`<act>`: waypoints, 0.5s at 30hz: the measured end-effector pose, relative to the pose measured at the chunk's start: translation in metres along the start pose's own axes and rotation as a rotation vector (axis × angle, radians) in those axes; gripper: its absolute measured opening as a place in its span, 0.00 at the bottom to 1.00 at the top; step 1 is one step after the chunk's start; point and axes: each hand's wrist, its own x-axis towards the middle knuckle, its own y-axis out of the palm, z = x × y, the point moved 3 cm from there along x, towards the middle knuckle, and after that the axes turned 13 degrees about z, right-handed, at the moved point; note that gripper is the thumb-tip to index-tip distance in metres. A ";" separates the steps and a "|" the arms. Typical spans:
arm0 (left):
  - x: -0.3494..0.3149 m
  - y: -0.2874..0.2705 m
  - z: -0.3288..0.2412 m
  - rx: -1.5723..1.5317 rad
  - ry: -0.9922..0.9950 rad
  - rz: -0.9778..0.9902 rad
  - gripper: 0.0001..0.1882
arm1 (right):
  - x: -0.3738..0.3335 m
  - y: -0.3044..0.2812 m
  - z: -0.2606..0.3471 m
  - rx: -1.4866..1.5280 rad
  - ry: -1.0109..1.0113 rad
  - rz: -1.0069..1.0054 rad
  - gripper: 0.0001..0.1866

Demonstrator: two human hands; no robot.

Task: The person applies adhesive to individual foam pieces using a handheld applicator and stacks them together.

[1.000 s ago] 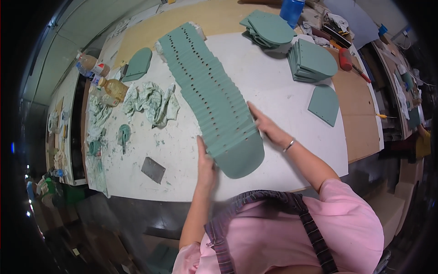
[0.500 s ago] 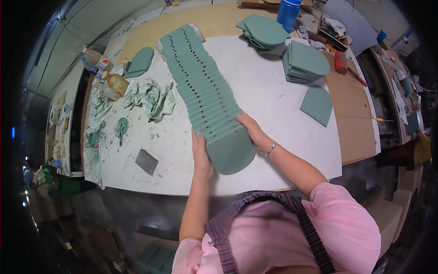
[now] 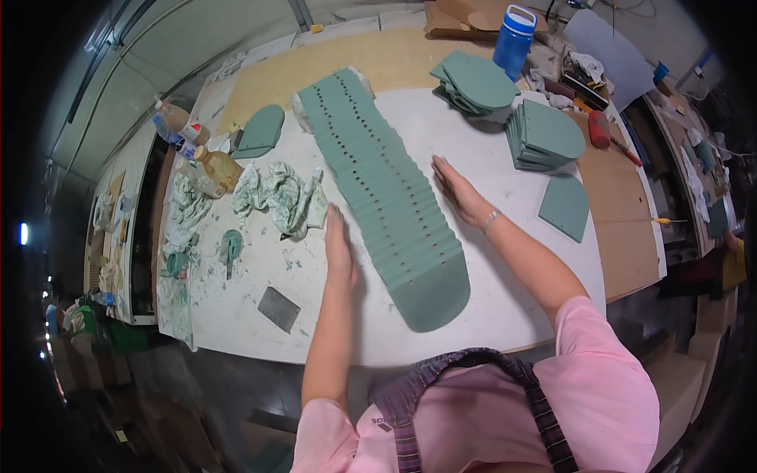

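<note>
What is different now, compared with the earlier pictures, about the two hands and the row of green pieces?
The left hand and the right hand have let go of the row of green pieces, moving outward and farther up alongside it; both are now apart from its edges. The row stays fanned out; the crumpled cloth and red mallet stayed in place.

Crumpled white green-stained cloth (image 3: 282, 201) left of and beyond left hand (image 3: 340, 251); clear plastic bottle of yellowish liquid (image 3: 221, 171) farther left. Flat dark-grey rectangular piece (image 3: 279, 310) left of same hand. Blue white-trimmed bottle (image 3: 512, 51) far beyond right hand (image 3: 465, 197); red-headed mallet (image 3: 599, 130) beyond, rightward.
</note>
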 end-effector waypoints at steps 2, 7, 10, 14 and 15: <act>0.040 -0.018 -0.010 -0.095 0.053 0.130 0.38 | 0.049 0.001 0.012 -0.018 0.028 0.042 0.40; 0.056 -0.079 -0.015 0.419 0.100 -0.031 0.36 | 0.071 0.008 0.025 -0.012 0.134 0.176 0.41; 0.018 -0.153 -0.039 0.692 0.182 -0.135 0.27 | 0.019 -0.012 0.013 -0.160 0.019 0.140 0.42; -0.020 -0.265 -0.057 0.762 -0.079 -0.396 0.24 | -0.061 0.012 -0.001 -0.092 0.174 -0.001 0.50; -0.012 -0.269 -0.055 0.755 -0.079 -0.384 0.24 | -0.082 0.016 -0.008 -0.062 0.125 0.034 0.56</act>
